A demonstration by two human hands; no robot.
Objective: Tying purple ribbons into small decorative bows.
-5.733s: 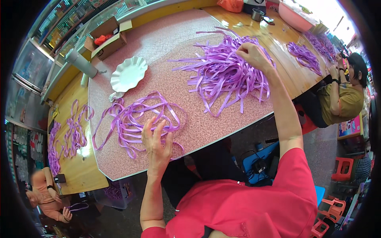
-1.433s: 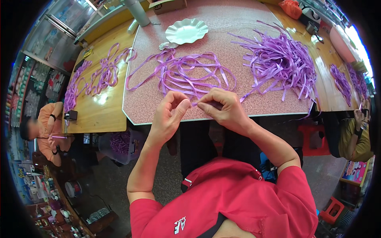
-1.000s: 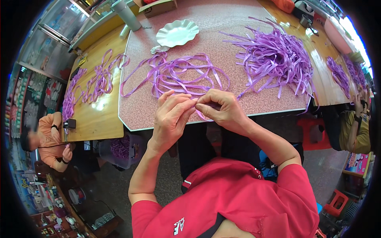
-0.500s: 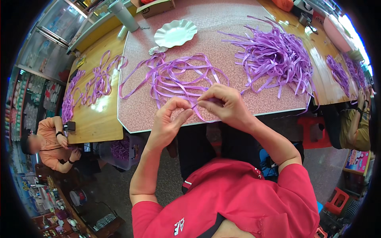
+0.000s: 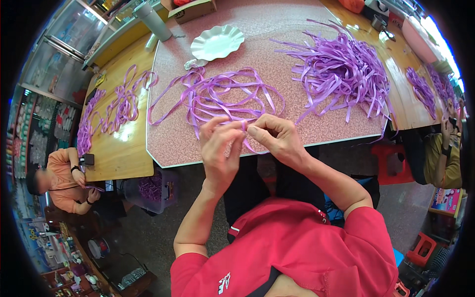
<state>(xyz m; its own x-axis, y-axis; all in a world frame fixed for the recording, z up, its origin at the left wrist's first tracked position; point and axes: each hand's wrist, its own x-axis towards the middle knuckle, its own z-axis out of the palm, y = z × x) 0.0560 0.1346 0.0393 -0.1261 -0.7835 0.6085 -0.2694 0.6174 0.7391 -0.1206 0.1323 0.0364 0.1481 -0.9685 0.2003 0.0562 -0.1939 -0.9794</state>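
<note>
Both of my hands work on a purple ribbon (image 5: 244, 125) above the near edge of a pink speckled table. The thumb and fingers of my right hand (image 5: 281, 140) are closed in a pinch on it. On the other side, my left hand (image 5: 219, 151) has its fingers stretched forward, with the ribbon passing over the fingertips. A strand hangs below the fingers. Just beyond my hands lies a loose, looping heap of purple ribbon (image 5: 225, 94). Farther right is a thick bundle of cut purple ribbon pieces (image 5: 346, 74). My fingers hide the exact wrap of the ribbon.
A white scalloped plate (image 5: 217, 42) and a grey-green bottle (image 5: 152, 21) stand toward the back. More ribbon (image 5: 126, 101) lies on the left wooden table. One person (image 5: 64, 180) sits at left, another (image 5: 440, 158) at right. A red stool (image 5: 393, 163) stands below the table.
My left hand has opened from a pinch into stretched fingers and turned, and the ribbon now runs over its fingertips. My right hand has shifted slightly, still pinching.
</note>
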